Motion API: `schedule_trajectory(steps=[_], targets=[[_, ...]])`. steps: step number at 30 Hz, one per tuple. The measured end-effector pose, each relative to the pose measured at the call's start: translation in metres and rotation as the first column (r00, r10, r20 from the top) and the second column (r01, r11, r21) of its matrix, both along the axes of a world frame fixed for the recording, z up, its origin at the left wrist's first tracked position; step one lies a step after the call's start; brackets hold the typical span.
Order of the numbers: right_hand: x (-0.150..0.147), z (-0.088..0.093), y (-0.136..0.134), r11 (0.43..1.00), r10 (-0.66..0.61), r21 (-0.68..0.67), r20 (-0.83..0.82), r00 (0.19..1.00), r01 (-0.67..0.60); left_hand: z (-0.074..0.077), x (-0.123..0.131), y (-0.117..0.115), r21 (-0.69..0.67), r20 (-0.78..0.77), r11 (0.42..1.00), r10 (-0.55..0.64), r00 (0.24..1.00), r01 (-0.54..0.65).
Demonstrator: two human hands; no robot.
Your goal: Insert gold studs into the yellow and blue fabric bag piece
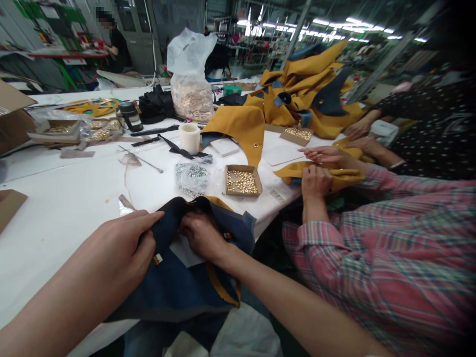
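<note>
- The navy garment piece [174,277] with mustard trim lies at the near edge of the white worktable [55,208], partly draped over that edge toward the person's lap.
- The left hand [119,253] rests on the cloth's left side, fingers drawn together and pinching a fold of the navy fabric near its upper edge.
- The right hand [203,235] is curled down onto the middle of the cloth, fingertips tucked into the fabric; exactly what they pinch is hidden.
- Judged by how it bunches and hangs, the cloth looks soft, limp and light, of medium weight, and not slippery; it should fold wherever it is unsupported.
- The best hold seems to be at the hemmed edges or the mustard binding [223,290], where the layers are thicker and firmer.
- A small tan label [158,259] sits on the cloth just beside the left hand.
- Just beyond the cloth, toward the table's right edge, stands an open cardboard box of brass eyelets [242,180], with a clear bag of silver hardware [193,177] beside it.
- A co-worker in a pink plaid sleeve [372,248] handles mustard fabric [323,173] at the right edge.
</note>
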State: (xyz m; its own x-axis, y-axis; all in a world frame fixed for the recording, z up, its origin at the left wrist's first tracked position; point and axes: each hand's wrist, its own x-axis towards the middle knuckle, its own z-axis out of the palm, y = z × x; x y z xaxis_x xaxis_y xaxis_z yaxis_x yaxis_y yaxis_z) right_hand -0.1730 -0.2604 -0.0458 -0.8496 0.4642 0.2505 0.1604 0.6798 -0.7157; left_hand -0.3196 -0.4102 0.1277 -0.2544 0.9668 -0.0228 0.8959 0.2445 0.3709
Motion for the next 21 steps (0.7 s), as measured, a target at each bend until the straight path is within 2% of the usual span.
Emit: schedule_trajectory(steps=[6,12,15,18,21], targets=[[0.004,0.003,0.0,1.0,-0.001,-0.014,0.024,1.0,0.001,0.004,0.004,0.002,0.02,0.051,1.0,-0.004,0.999,0.003],[0.004,0.005,0.002,0.999,-0.004,-0.044,0.064,0.998,0.007,0.005,0.007,0.001,-0.009,0.056,0.998,0.067,0.996,-0.066],[0.001,0.007,0.001,0.999,-0.022,-0.042,0.092,0.996,0.026,0.006,0.007,-0.001,-0.02,0.067,0.999,0.042,0.997,-0.041],[-0.002,0.012,-0.005,0.996,-0.088,0.021,0.151,0.985,0.085,0.006,0.001,-0.003,-0.035,0.026,0.998,0.053,0.998,-0.052],[-0.001,0.015,-0.01,0.985,-0.137,0.124,0.154,0.979,0.118,0.003,-0.008,-0.008,-0.084,-0.062,0.987,0.13,0.99,-0.135]])
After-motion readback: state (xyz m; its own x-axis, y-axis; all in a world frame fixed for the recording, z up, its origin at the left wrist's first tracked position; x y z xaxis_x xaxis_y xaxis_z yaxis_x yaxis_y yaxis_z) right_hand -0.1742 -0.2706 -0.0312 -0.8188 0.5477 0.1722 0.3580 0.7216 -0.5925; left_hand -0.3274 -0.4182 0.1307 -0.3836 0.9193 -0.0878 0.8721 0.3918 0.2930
